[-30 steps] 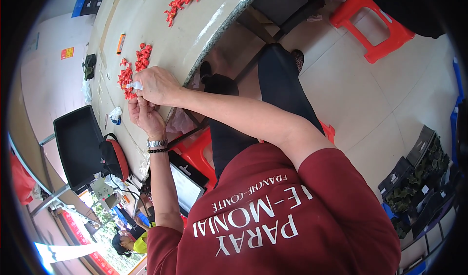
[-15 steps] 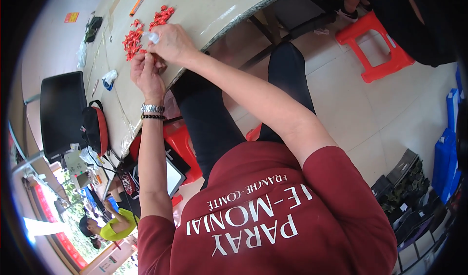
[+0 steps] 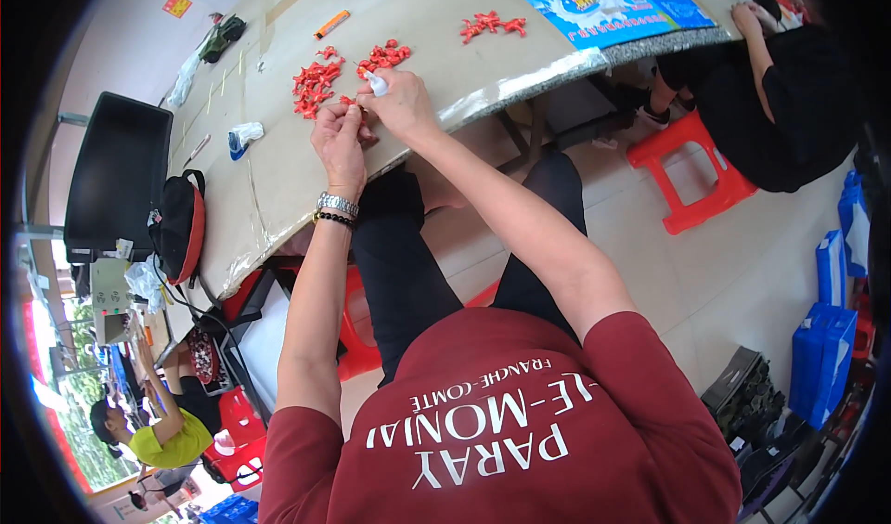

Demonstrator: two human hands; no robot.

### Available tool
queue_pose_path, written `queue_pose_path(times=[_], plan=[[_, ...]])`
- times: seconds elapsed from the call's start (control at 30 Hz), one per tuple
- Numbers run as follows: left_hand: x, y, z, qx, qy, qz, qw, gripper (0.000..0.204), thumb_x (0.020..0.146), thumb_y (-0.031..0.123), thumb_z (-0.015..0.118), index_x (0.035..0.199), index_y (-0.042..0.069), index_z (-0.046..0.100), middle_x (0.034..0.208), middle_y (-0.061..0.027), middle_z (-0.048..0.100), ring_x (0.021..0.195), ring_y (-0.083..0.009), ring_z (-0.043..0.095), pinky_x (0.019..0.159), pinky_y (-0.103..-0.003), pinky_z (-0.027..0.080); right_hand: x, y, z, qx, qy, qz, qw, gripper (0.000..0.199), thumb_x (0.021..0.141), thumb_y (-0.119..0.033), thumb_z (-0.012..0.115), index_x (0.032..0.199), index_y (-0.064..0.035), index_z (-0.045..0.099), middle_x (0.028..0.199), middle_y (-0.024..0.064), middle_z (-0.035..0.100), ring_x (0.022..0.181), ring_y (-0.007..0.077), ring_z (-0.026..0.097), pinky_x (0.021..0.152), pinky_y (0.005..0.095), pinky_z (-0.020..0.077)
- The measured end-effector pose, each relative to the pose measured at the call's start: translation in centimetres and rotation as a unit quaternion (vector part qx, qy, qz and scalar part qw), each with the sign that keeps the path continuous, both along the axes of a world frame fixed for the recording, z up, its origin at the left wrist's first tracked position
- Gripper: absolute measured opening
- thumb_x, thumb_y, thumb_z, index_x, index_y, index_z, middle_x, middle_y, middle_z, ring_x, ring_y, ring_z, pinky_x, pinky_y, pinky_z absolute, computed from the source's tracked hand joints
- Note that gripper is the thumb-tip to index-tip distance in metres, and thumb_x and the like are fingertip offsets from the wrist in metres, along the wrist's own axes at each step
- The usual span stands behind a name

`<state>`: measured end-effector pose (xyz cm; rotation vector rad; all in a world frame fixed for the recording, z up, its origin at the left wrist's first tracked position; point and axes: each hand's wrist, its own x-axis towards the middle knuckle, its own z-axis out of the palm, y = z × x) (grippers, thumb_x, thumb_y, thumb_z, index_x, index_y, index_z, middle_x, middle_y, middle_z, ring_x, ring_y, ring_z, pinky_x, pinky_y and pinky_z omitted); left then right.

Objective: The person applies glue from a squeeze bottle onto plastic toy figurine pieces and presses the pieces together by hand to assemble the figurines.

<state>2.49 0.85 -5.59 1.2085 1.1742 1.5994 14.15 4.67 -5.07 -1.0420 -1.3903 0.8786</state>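
My left hand [image 3: 339,153], with a metal-band watch and dark beads at its wrist, pinches a small red piece [image 3: 349,101] at the table's near edge. Close against it on the right, my right hand [image 3: 406,106] is closed around a small white squeeze bottle [image 3: 376,83], whose narrow end points up and left. Fingers hide most of the red piece. Just beyond my hands lie a heap of small red figure-like pieces [image 3: 316,88] and a smaller heap of red pieces [image 3: 383,56].
An orange stick-shaped tool [image 3: 332,25] lies farther back on the table [image 3: 427,23]. More red pieces [image 3: 492,26] lie right, beside a blue printed sheet [image 3: 603,4]. A black-red bag [image 3: 179,227] sits left. At right, a person in black [image 3: 789,106] is near a red stool [image 3: 691,171].
The view has shifted, bringing the blue sheet and the neighbour's hand into sight. My hands stay together, still holding the red piece and the white bottle.
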Motion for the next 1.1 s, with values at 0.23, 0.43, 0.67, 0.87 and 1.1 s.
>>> queue_pose_path(times=[0.23,0.43,0.67,0.87,1.1], plan=[[0.5,-0.1,0.1,-0.018,0.000,0.004,1.000,0.008,0.093,0.009,0.057,0.093,0.002,0.054,0.070,-0.0013,0.057,0.055,-0.0074,0.052,0.052,-0.023,0.046,0.2,0.0,-0.5,-0.035,0.071,0.045,0.996,0.013,0.074,-0.009,0.069,0.083,0.0006,0.065,0.073,0.0102,0.067,0.066,0.0188,0.064,0.061,0.0310,0.0509],[0.4,-0.2,0.5,-0.005,-0.013,0.003,1.000,0.009,0.092,0.007,0.058,0.091,0.000,0.052,0.069,-0.0021,0.056,0.055,-0.0065,0.052,0.050,-0.022,0.046,0.0,0.0,-0.2,-0.028,0.091,0.061,0.994,0.009,0.078,-0.002,0.067,0.085,0.0023,0.065,0.071,0.0044,0.065,0.061,0.0080,0.060,0.054,0.0229,0.0490],[0.5,0.0,0.2,-0.003,0.003,-0.002,1.000,0.011,0.092,0.008,0.058,0.094,0.000,0.051,0.074,-0.0033,0.058,0.057,-0.0065,0.053,0.051,-0.021,0.046,0.3,-0.5,0.5,-0.055,0.119,0.042,0.991,0.015,0.074,-0.007,0.069,0.085,0.0015,0.068,0.066,0.0078,0.066,0.057,0.0120,0.061,0.055,0.0271,0.0488],[0.8,-0.3,0.3,-0.017,-0.011,0.009,1.000,0.010,0.094,0.009,0.056,0.095,0.001,0.051,0.077,-0.0037,0.058,0.061,-0.0077,0.054,0.058,-0.023,0.048,2.5,-1.0,2.6,-0.144,0.141,0.094,0.975,0.028,0.079,-0.005,0.068,0.107,-0.0025,0.067,0.076,-0.0018,0.063,0.062,0.0046,0.056,0.055,0.0197,0.0474],[0.7,-0.2,0.2,0.021,-0.043,0.020,0.999,0.011,0.094,0.011,0.057,0.093,0.002,0.052,0.073,-0.0016,0.057,0.059,-0.0055,0.051,0.055,-0.022,0.045,5.2,2.3,2.3,-0.012,-0.018,0.012,1.000,0.023,0.083,-0.022,0.063,0.094,-0.0025,0.057,0.080,0.0033,0.058,0.075,0.0119,0.054,0.071,0.0277,0.0441]])
